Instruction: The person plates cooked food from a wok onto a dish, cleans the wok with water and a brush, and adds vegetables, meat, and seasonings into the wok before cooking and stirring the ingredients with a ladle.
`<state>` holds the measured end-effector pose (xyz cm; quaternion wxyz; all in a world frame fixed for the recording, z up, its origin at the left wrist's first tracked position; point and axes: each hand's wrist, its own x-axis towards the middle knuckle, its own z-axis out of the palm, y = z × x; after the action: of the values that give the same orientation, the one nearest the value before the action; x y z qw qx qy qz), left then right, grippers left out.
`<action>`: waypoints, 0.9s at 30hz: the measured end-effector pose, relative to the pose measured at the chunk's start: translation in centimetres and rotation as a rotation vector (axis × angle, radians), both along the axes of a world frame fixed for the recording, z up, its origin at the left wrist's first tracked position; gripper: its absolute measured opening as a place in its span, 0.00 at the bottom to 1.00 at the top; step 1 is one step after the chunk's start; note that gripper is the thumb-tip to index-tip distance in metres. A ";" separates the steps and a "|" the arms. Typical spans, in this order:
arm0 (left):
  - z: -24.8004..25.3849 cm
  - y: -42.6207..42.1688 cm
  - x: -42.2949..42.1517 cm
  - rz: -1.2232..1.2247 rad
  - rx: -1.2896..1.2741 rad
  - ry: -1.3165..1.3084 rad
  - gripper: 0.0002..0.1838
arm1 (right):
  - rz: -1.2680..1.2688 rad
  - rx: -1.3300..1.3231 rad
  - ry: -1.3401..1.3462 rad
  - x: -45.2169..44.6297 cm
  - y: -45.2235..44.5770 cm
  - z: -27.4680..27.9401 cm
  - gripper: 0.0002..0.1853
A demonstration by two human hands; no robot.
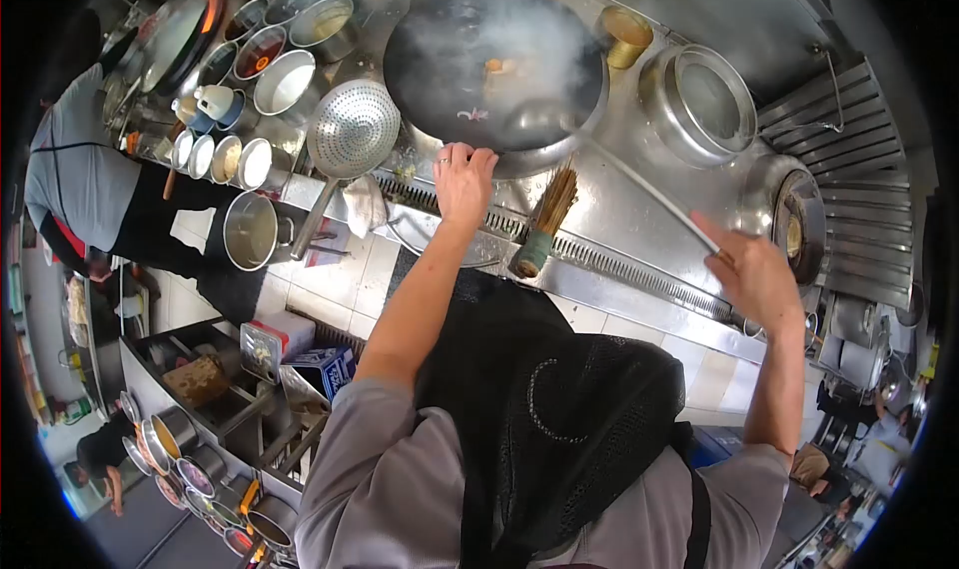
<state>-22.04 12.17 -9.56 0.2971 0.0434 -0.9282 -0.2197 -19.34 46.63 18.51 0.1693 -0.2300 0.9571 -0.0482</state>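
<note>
A large dark wok (430,69) steams on the stove, with a small pale brown piece (494,66) and a pinkish-white piece (473,115) showing against its inside. My left hand (466,181) is at the wok's near rim with its fingers curled down; the fingertips and anything in them are hidden. My right hand (754,274) grips the rear end of a long-handled ladle (649,186). The ladle's bowl lies inside the wok on the right, blurred by steam. A bamboo wok brush (547,224) lies just below the wok, between my hands.
Left of the wok rest a perforated strainer (354,129), a folded cloth (365,206) and several seasoning pots (285,81). A golden tin (625,37) and a steel pot (699,104) stand to the right. A person in grey (90,154) works at the far left, near flames.
</note>
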 end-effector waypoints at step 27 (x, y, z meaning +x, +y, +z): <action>0.8 -2.1 -0.3 -0.030 -0.030 -0.026 0.09 | 0.009 -0.489 0.095 -9.9 -7.7 -24.7 0.33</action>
<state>-22.30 10.03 -8.81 0.2821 0.0279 -0.9358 -0.2097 -29.23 38.92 -6.23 0.0636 -0.2704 0.9229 -0.2667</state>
